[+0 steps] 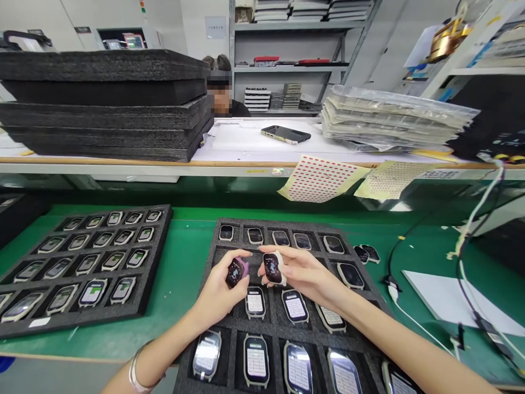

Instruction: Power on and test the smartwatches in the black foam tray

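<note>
In the middle of the head view, my left hand (pixel 225 287) is closed round a purple-cased smartwatch (pixel 237 272) with a lit dark screen. A light-cased smartwatch (pixel 272 268) sits between the fingers of my right hand (pixel 301 270), its dark screen showing a similar small graphic. Both watches are held up side by side, apart from each other. Below them lies a black foam tray (pixel 235 323) with watch bodies in its compartments. Some of these show white list screens, such as the watch (pixel 256 358) in the front row; those at the back have dark screens.
A second foam tray (pixel 152 284) of watches stands left on the green table (pixel 180 262). Two loose watch pieces (pixel 367 253), cables (pixel 394 290) and white paper (pixel 463 301) lie right. The shelf above bears stacked foam (pixel 102 109), a phone (pixel 286 134) and plastic trays (pixel 389 117). A person (pixel 225 93) is behind.
</note>
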A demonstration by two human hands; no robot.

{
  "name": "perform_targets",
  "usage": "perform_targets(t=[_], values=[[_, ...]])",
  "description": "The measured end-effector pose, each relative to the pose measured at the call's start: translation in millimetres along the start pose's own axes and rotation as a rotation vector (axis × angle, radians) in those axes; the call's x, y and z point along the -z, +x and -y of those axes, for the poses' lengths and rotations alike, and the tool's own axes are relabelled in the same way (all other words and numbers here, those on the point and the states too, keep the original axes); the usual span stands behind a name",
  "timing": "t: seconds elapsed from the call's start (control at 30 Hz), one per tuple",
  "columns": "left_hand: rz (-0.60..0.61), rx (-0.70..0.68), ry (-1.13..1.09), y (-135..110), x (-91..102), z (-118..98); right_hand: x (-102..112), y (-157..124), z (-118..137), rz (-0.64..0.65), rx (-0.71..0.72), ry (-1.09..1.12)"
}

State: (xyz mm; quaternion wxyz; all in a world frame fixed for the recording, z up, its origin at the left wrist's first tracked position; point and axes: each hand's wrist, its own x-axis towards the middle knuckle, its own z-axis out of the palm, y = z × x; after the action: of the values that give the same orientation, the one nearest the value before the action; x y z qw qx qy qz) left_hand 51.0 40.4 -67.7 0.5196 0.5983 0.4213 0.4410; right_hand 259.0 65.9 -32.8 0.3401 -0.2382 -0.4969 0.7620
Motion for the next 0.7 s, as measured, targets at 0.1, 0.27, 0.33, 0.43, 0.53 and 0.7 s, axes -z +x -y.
perform_targets(t=[0.1, 0.27, 0.33, 0.43, 0.53, 0.7], values=[[-0.032, -0.012, 0.020, 0.0, 0.3, 1.6, -2.4, -0.8, -1.1, 0.012, -0.016, -0.006], [-0.039, -0.027, 0.035, 0.5, -0.1, 1.2, -2.9, -2.2, -3.1, 0.023, -0.019, -0.013], [-0.034, -0.016, 0.044, 0.1, 0.1, 0.6, -2.4, -2.7, -3.8, 0.023, -0.021, -0.020], [-0.055, -0.006, 0.035, -0.5, 0.4, 0.5, -2.2, -3.2, -4.3, 0.025, -0.027, -0.018], [-0.083, -0.084, 0.087, -0.3, 0.9, 1.3, -3.4, -4.0, -3.7, 0.019, -0.035, -0.024], [-0.082, -0.067, 0.117, 0.4, 2.4, 1.6, -6.9, -6.3, -1.5, 0.004, -0.052, -0.055]])
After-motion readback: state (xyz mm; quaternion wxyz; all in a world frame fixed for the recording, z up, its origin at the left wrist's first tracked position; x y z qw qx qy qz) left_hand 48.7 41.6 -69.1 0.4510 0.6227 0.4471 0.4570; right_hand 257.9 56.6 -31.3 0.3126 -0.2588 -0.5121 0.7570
